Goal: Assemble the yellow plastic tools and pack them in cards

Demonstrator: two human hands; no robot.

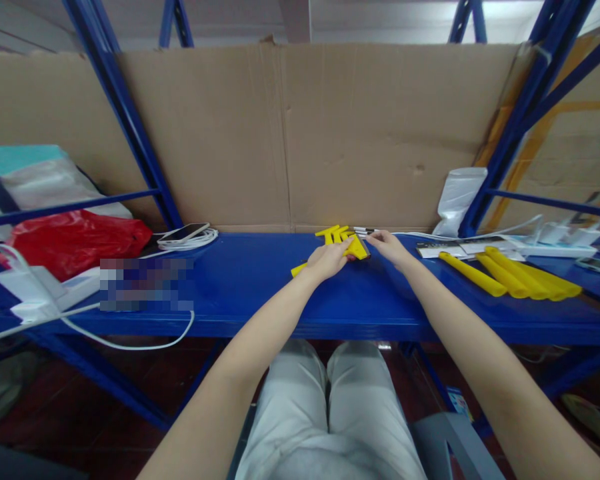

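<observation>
My left hand (326,260) is wrapped round a yellow scraper (358,247) with a flared head and a dark front edge. The end of its yellow handle sticks out on the near left of the hand. Just right of the head, my right hand (391,247) has its fingertips pinched together beside some black-and-white strips (366,231); whether a small piece is between them I cannot make out. Behind my left hand lie several yellow T-shaped pieces (329,232) on the blue table (250,273).
Several long yellow handles (473,274) lie at the right by flat packets and a white power strip (555,249). A white pouch (460,197) leans against the cardboard wall (350,133). On the left are a phone with coiled cable (195,237) and a red bag (80,243).
</observation>
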